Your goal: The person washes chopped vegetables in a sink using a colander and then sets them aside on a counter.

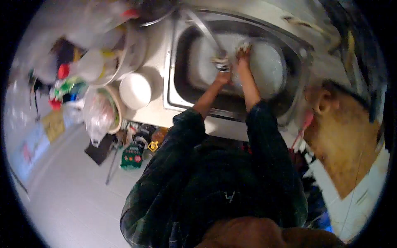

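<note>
The dark sleeves (189,126) end around the sink's near rim, so good practice is to keep the cuffs back from the wet and work with bare forearms. The left hand (224,77) is best held low and steady beneath the tap (202,28), with the small light-and-dark item (222,65) at its fingers, while the right hand (243,58) does its work just beside it with light, even pressure. The left forearm slants inward; the right reaches straighter and farther into the sink (178,78), its fingers pointing away from the body and pale matter (245,44) at their tips. Blur hides the grip: I cannot tell how far either hand is closed, or whether it truly holds anything.
</note>
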Demonstrator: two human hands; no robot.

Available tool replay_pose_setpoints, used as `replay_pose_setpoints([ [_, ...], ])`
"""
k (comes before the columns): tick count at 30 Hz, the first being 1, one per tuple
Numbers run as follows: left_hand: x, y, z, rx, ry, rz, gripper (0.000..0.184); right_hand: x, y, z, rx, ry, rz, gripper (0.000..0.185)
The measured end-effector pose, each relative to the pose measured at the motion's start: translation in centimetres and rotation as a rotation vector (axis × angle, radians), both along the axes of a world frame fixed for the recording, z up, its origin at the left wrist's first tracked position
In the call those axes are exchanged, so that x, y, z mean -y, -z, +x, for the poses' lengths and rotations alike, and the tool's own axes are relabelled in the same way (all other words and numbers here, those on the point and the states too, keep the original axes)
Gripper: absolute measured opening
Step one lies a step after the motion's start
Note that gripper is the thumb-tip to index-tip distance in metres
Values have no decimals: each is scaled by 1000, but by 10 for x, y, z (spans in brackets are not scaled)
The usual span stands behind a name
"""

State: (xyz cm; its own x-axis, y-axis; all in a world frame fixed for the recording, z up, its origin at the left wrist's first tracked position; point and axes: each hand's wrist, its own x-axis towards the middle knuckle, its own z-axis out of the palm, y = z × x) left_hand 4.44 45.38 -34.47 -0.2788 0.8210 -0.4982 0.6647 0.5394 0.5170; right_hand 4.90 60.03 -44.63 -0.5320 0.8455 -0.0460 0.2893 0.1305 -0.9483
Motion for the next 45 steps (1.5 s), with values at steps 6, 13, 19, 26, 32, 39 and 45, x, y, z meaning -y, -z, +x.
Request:
replay_pose_setpoints([
  [6,31,-58,-2,609,-968,182,87,81,-61,91,-89,-693,-605,43],
  [13,51,-35,16,87,-887,481,86,-50,-272,99,1006,-1774,723,33],
  [19,47,-96,-1,457,-964,41,81,-80,-202,2,541,-1254,1142,18],
  [26,57,-54,15,259,-1006,355,74,-88,-246,25,590,-1482,1250,22],
  [32,43,-31,27,252,-997,294,74,-48,-257,116,805,-1353,1150,28],
  [39,48,-81,16,508,-1186,253,71,8,-19,182,610,-1240,251,36],
  [45,53,-113,5,553,-1215,199,69,-10,-36,96,1012,-1400,799,29],
])
